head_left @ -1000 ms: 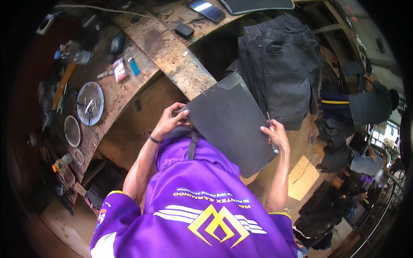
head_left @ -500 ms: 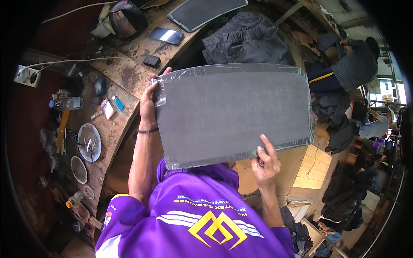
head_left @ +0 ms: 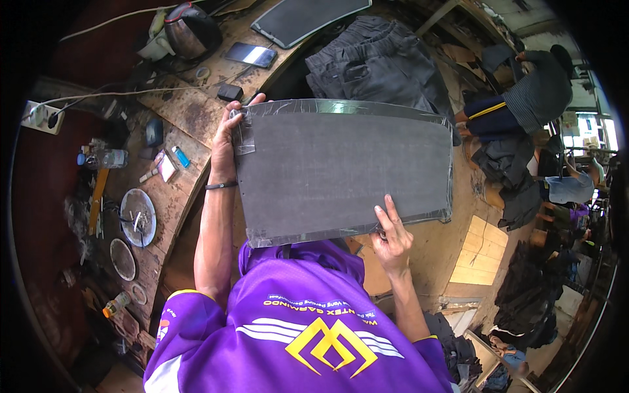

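Note:
A dark grey flat panel [head_left: 347, 164], its edges wrapped in clear tape, is held up in front of my purple shirt. My left hand [head_left: 225, 141] grips its far left corner, thumb over the taped border and fingertips showing beyond the far edge. At the near edge, right of the middle, my right hand [head_left: 393, 247] holds the panel. Two of its fingers lie on the grey face, and the others curl at or under the edge, partly hidden. Past the panel's far edge lies a pile of dark trousers [head_left: 380, 62].
On the wooden table [head_left: 190, 121] at left are a phone [head_left: 251, 55], a kettle [head_left: 191, 29], a small black box [head_left: 230, 92], a blue lighter [head_left: 181, 157] and a round ashtray [head_left: 139, 229]. Another tape-edged panel [head_left: 304, 19] lies beyond. A co-worker [head_left: 540, 92] bends at far right.
The panel has shifted a little left and its near edge has risen slightly. My right hand has moved left and up with it, while my left hand keeps its corner grip.

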Demonstrator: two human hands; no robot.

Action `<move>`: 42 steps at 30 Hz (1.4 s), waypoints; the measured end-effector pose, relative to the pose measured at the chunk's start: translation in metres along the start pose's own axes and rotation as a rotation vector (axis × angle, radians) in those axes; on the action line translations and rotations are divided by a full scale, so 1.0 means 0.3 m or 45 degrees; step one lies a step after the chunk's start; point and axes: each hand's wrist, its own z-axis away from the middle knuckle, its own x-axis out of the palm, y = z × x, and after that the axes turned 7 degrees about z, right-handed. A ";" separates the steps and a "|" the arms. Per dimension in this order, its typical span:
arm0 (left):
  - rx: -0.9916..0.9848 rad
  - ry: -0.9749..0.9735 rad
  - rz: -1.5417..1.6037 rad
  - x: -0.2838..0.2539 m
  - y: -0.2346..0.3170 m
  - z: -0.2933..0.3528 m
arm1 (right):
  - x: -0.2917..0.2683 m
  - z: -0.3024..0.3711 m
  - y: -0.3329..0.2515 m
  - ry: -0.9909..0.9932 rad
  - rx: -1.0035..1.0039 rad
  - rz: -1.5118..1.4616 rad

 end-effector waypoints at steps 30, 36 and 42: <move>-0.584 0.289 -1.474 -0.449 -0.067 0.458 | 0.297 -0.266 0.336 -1.110 1.077 -0.542; -0.455 0.385 -1.433 -0.439 -0.043 0.513 | 0.358 -0.193 0.143 -0.539 0.476 0.118; -0.563 0.398 -1.781 -0.361 0.042 0.492 | 0.456 -0.066 -0.107 -0.954 0.369 0.033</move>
